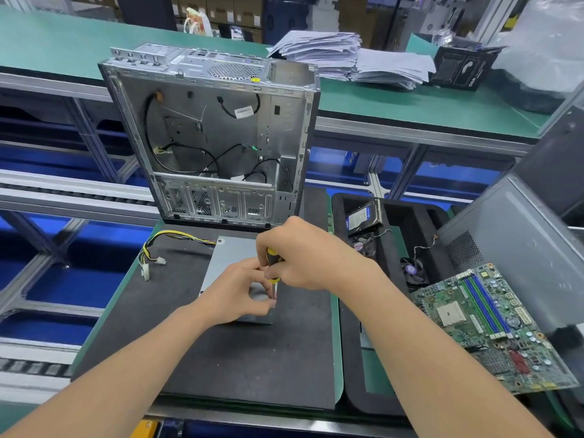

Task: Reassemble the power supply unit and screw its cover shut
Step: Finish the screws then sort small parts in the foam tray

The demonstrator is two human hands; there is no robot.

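A grey metal power supply unit (232, 257) lies flat on the black mat (240, 358), its yellow and black cable bundle (158, 248) trailing off to the left. My right hand (300, 254) grips a yellow and black screwdriver (272, 263), held upright with its shaft pointing down at the unit's near right corner. My left hand (235, 294) rests on the unit's near end, with its fingertips pinching the screwdriver's shaft near the tip. The tip and any screw are hidden behind my fingers.
An open, empty computer case (215, 137) stands upright right behind the unit. To the right, a black foam tray (392, 216) holds a hard drive (363, 216) and fans. A green motherboard (493, 324) leans at the right, next to grey case panels (521, 248).
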